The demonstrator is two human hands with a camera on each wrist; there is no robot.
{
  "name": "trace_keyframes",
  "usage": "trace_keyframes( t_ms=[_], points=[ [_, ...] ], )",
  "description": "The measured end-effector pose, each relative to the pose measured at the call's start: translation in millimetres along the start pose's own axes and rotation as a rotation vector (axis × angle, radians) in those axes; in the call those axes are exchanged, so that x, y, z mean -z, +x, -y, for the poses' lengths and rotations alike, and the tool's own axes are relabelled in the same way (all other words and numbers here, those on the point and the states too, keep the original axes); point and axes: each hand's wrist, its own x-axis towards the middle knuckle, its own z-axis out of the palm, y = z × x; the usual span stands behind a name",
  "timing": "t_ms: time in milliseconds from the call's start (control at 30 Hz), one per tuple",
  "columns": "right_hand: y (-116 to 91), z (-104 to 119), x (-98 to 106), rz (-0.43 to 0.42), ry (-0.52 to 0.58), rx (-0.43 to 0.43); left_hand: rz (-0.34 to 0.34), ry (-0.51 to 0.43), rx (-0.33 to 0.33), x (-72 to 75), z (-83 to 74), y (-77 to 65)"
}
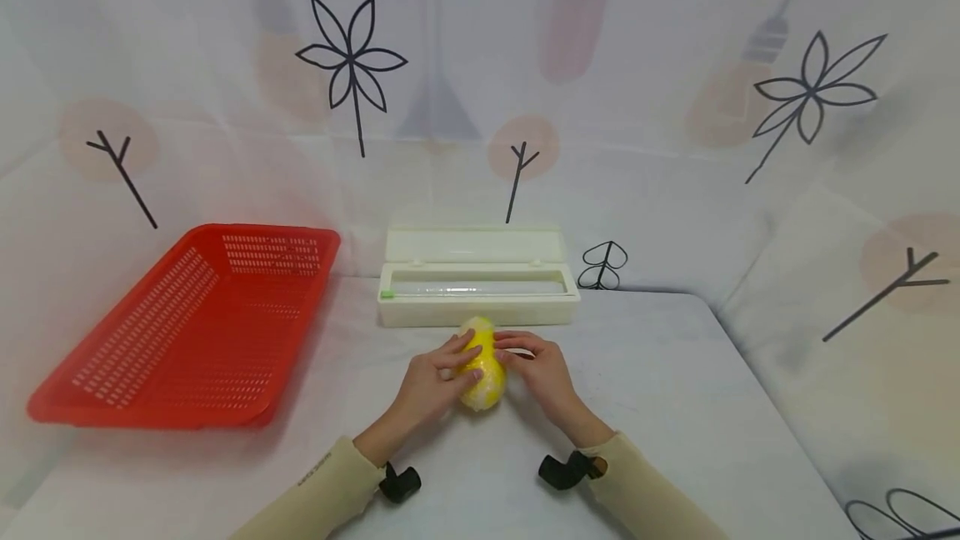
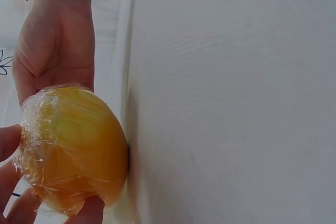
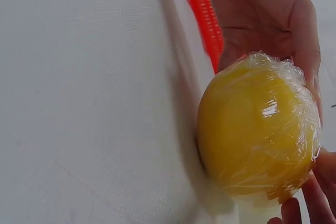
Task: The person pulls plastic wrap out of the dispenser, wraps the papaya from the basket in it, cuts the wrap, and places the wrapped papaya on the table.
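Note:
A yellow, gourd-shaped fruit (image 1: 486,382) with a greenish tip lies on the table between both hands. Crinkled cling film wraps the fruit (image 2: 86,145), bunched along its upper side in the left wrist view. My left hand (image 1: 431,382) grips it from the left, fingers spread over its top and side. From the right, my right hand (image 1: 546,375) holds it with curled fingers and thumb at its narrower middle. In the right wrist view, fingertips press the film at the lower edge of the fruit (image 3: 247,129), and the left palm is behind it.
Just behind the fruit stands a white cling film box (image 1: 480,312), its lid raised and a roll inside. A red perforated basket (image 1: 277,357) sits at the left. Patterned white cloth (image 1: 465,182) hangs behind the table (image 1: 645,407).

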Motion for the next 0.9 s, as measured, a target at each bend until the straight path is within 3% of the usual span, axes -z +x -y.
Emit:
trace_keyframes(
  t_ms=[167, 367, 533, 700, 900],
  points=[
    [-2, -2, 4, -0.008, 0.02, 0.002, -0.007, -0.012, 0.002, 0.9, 1.1, 0.4],
    [-5, -7, 9, -0.042, -0.013, -0.081, -0.008, -0.032, 0.069, 3.9, 3.0, -0.9],
    [-7, -13, 7, 0.056, -0.04, -0.147, -0.032, 0.025, 0.067, 9.4, 4.2, -3.3],
    [-10, -12, 4, 0.153, -0.099, -0.143, -0.006, 0.097, 0.071, 18.0, 2.8, -5.7],
    [-12, -11, 3, 0.258, -0.21, -0.121, 0.054, 0.065, 0.098, 21.9, 2.3, -5.3]
  ],
)
